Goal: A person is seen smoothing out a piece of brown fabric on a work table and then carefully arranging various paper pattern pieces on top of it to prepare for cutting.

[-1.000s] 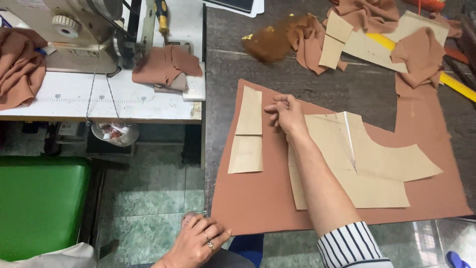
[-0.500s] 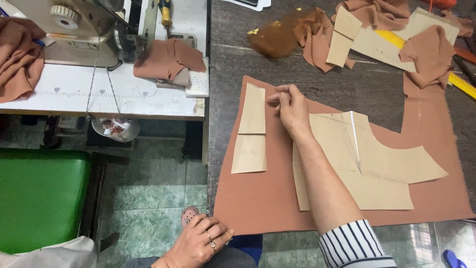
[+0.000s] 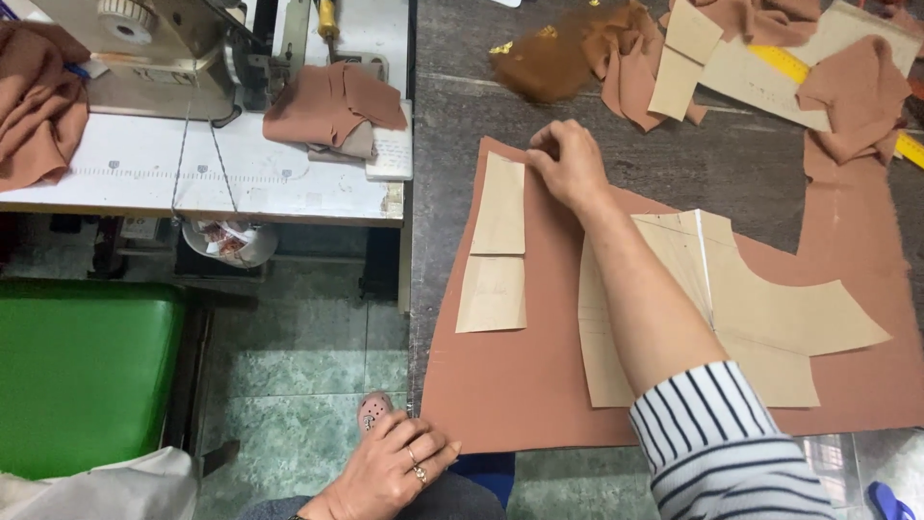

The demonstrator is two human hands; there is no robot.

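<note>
While the right hand (image 3: 570, 166) pinches its fingertips together at the top corner of the narrow paper pattern (image 3: 500, 204), that piece lies flat on the brown cloth (image 3: 539, 385) spread over the dark table (image 3: 452, 96). The left hand (image 3: 390, 472) rests loosely curled at the cloth's near edge, gripping nothing. A second small paper piece (image 3: 492, 294) sits just below, touching the first, and a big curved pattern (image 3: 770, 318) lies to the right. A careless tug could skew the narrow piece, nudge its neighbour, or wrinkle the cloth underneath.
</note>
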